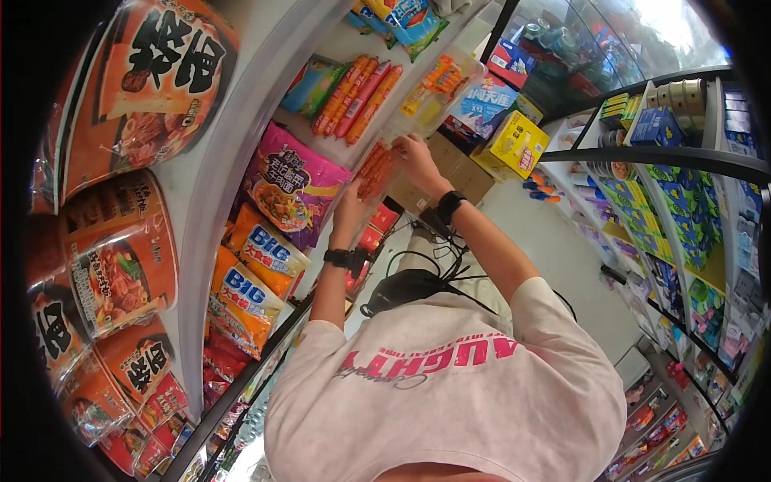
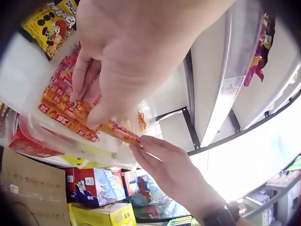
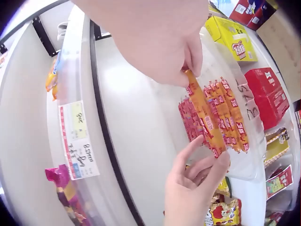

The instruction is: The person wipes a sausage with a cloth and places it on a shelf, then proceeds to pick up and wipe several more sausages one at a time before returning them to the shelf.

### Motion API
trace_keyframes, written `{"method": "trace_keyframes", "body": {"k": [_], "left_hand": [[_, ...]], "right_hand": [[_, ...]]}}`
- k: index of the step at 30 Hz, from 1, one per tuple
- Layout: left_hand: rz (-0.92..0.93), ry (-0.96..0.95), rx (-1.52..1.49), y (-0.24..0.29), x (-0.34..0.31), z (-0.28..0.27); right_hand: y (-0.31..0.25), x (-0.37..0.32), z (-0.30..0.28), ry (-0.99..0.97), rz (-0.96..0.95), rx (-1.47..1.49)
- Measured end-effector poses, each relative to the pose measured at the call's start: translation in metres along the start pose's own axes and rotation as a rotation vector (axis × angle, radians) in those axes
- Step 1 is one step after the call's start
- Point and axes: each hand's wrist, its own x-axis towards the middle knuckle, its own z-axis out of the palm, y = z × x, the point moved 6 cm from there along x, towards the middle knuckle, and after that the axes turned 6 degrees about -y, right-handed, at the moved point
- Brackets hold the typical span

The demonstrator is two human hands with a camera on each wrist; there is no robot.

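An orange-wrapped sausage (image 3: 207,117) stretches between my two hands over a clear plastic bin (image 3: 251,165). My right hand (image 1: 418,163) pinches its far end between thumb and fingers. At the near end, my left hand (image 1: 348,215) holds it with the thumb and fingertips, as the right wrist view shows the left hand (image 3: 195,181) from below. Beneath lie several wrapped sausages (image 3: 230,115) in rows, orange ones beside redder ones. The left wrist view shows the right hand (image 2: 169,165) gripping the sausage's tip.
Larger sausages (image 1: 357,96) lie on the shelf by the bin, near a purple noodle packet (image 1: 293,185). Another clear bin (image 1: 462,72) stands beyond. A yellow box (image 1: 514,145) and a cardboard box (image 1: 458,173) are to the right. A price label (image 3: 78,140) hangs on the shelf edge.
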Motion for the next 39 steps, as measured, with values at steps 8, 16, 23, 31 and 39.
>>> {"method": "trace_keyframes", "body": {"k": [8, 16, 23, 31, 39], "left_hand": [[-0.077, -0.063, 0.223, -0.003, 0.014, 0.020], [-0.086, -0.072, 0.331, -0.012, 0.014, 0.033], [-0.260, -0.110, 0.371, -0.047, 0.025, 0.053], [-0.020, 0.070, 0.210, 0.009, 0.028, 0.028], [0.211, -0.216, -0.109, 0.109, -0.006, -0.026]], "right_hand": [[-0.010, -0.007, -0.005, -0.043, -0.053, -0.197], [-0.015, -0.069, -0.065, 0.057, 0.040, 0.064], [-0.020, -0.110, -0.102, 0.098, 0.126, 0.151], [-0.043, -0.122, -0.121, 0.121, 0.110, 0.122], [-0.200, -0.067, -0.127, 0.083, -0.312, 0.029]]}}
